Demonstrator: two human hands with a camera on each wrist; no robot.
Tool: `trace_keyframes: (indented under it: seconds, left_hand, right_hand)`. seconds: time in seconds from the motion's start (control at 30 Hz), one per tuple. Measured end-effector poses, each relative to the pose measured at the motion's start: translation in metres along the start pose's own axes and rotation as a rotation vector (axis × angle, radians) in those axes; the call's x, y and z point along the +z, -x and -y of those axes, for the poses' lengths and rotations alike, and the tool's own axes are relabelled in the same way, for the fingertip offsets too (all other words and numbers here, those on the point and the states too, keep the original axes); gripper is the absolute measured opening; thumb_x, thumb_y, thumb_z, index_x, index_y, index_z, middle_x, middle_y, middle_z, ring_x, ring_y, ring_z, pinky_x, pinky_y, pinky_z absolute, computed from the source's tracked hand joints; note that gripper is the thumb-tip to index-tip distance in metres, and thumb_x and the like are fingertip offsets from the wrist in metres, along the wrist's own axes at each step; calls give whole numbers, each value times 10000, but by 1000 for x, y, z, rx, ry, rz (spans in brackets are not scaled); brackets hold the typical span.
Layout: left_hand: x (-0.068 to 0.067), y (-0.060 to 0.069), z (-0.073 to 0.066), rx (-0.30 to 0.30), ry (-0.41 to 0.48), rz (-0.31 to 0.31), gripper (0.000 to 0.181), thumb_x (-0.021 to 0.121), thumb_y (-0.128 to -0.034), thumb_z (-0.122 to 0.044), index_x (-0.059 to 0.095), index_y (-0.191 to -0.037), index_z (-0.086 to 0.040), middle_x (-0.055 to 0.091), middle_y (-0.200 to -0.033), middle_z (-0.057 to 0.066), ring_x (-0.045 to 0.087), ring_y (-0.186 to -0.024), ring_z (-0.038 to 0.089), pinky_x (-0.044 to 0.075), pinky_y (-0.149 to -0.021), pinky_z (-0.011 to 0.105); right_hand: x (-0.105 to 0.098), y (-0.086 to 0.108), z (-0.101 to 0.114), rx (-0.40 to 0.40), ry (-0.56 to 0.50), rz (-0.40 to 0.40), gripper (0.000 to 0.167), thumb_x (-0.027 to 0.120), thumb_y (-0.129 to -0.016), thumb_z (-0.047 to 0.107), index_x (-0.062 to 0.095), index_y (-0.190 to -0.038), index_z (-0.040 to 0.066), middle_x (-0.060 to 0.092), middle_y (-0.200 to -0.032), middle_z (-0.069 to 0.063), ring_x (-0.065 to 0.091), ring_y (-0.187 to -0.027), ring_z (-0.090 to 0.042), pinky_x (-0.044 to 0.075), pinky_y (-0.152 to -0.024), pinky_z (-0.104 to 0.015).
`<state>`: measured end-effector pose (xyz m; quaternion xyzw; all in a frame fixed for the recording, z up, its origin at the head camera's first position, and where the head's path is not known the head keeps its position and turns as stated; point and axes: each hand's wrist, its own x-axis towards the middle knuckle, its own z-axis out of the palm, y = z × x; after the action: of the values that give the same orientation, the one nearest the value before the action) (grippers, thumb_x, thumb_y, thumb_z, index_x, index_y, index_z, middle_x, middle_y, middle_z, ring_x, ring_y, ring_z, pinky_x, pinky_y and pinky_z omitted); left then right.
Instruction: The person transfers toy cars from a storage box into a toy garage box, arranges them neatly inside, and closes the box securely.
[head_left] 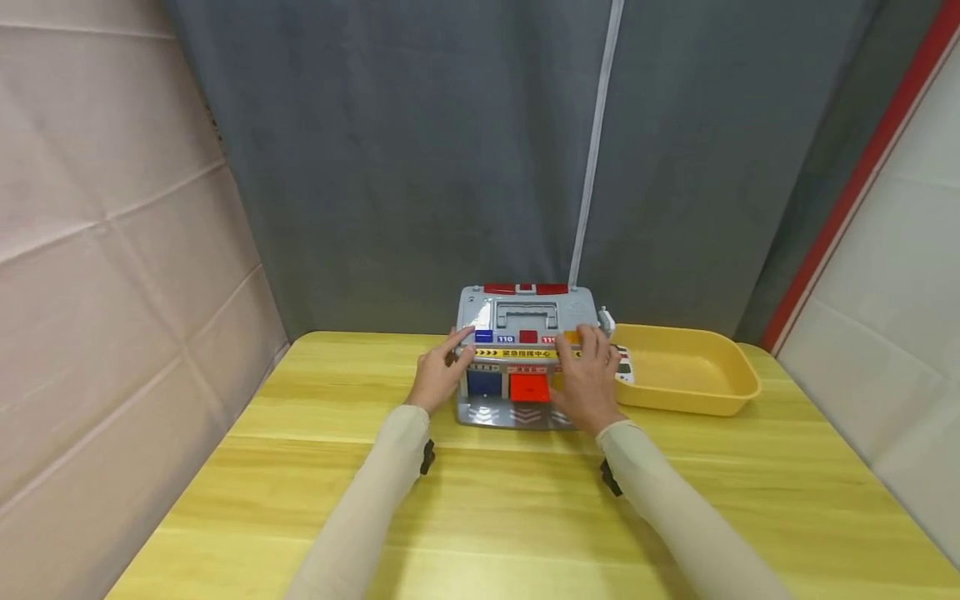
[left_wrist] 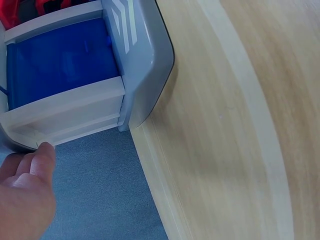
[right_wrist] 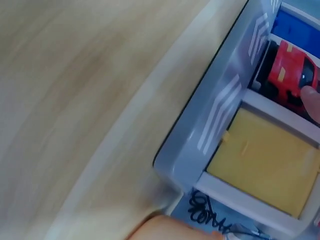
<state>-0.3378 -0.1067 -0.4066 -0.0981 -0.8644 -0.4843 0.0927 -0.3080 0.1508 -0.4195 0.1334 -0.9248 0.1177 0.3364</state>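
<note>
A grey toy garage [head_left: 527, 421] stands upright on the table. It has a blue door [head_left: 483, 383], a raised red door [head_left: 529, 388] and, in the right wrist view, a yellow door [right_wrist: 265, 160]. A red toy car [right_wrist: 292, 72] sits in the middle bay. My left hand [head_left: 437, 372] grips the garage's left edge, its index finger on top and thumb at the front. Over the right end, my right hand [head_left: 588, 379] has fingers on the top near the orange button. One digit reaches to the car; whether it presses on it I cannot tell.
A yellow tray [head_left: 686, 403] stands right of the garage, with a white toy vehicle [head_left: 624, 365] at its left end. A white handset [head_left: 606, 321] hangs on the garage's right side, and a black coiled cord [right_wrist: 202, 210] shows below. A grey curtain [head_left: 420, 167] hangs behind the table.
</note>
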Motion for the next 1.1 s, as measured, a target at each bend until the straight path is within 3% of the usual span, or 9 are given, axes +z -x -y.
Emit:
trace_keyframes:
  seconds: [0.13,0.37,0.67,0.77,0.93,1.1]
  left_hand:
    - [-1,0,-1,-5,0,1,442,527,-1003,-491,520,-1439,-421,347,-1630,69,499,-1411,328,401,-1197,456]
    - [-5,-3,4,-15,-5,-4,443,534,-1001,-495,520,-1438,-427,335,-1637,71,481,-1427,318,385,-1210,465]
    - [-1,2,2,-26,1,-8,436,529,-1002,-493,526,-1433,-426,341,-1637,65,462,-1444,303,376,-1215,452]
    - [-1,2,1,-26,9,-8,432,525,-1005,-491,521,-1433,-436,333,-1642,64,477,-1430,315,389,-1205,447]
    - [0,1,1,-18,20,-8,427,532,-1007,-472,530,-1431,-422,338,-1639,69,497,-1412,326,411,-1187,445]
    - [2,2,1,-14,18,-2,433,533,-1010,-461,529,-1439,-399,342,-1636,77,503,-1407,321,416,-1185,440]
  right_hand:
    - [-8,0,-4,-25,-40,50,891,939,-655,295,466,-1393,136,328,-1475,-216,241,-1387,-430,301,-1059,-629]
    - [-8,2,2,-5,-18,170,1184,944,-543,564,363,-1500,178,193,-1583,-212,161,-1446,-428,270,-1122,-649]
    - [-2,13,3,3,-2,172,1327,940,-494,616,266,-1564,210,81,-1636,-198,92,-1483,-422,222,-1169,-670]
    - [0,12,5,27,5,141,1243,951,-547,532,293,-1547,196,111,-1631,-195,113,-1477,-422,233,-1159,-666]
    - [3,6,10,60,31,40,939,903,-644,243,413,-1434,117,251,-1543,-231,220,-1411,-449,286,-1095,-659]
    - [5,7,11,67,56,33,982,938,-599,268,416,-1416,113,257,-1528,-233,230,-1402,-444,298,-1089,-646]
